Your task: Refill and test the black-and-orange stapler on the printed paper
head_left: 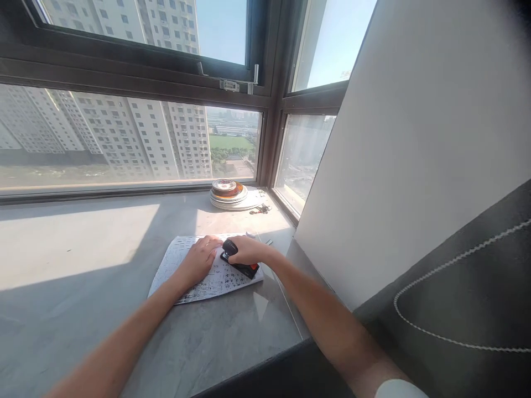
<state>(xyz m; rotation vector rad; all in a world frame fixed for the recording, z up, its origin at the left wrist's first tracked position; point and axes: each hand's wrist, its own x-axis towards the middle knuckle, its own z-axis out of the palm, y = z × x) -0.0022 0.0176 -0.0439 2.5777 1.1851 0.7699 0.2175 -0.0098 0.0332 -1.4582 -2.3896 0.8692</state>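
Pressing a black stapler-like tool (pixel 244 269) against handwritten paper (pixel 224 284) on the grey window ledge (pixel 207 337); judged, from the hand placement, to be the step in hand. Holds the tool in the right hand (pixel 249 250), fingers wrapped round and over its upper part. Rests the left hand (pixel 202 257) palm-down on the paper, fingers extended and close together, just to the left of the tool, apparently for steadying; pinches nothing visible with it. Cannot confirm contact between left fingertips and tool. Finds the tool on the right-hand part of the paper, set aslant, with a rounded black knob (pixel 230 247) at the far end and a small orange patch (pixel 254 267) toward the near end. Finds the paper spread on the ledge, partly beneath the left forearm (pixel 128 342); cannot tell single sheet from several. Notes a stack of round dishes (pixel 229 194) by the window corner, well apart from the hands, with dark metal items (pixel 260 209) just beside it, too small to identify. Cannot verify any mark or fastening beneath the tool. Judges the next move to call for even downward force from the right hand, a firm flat left hand, and fingertips clear of the working end.
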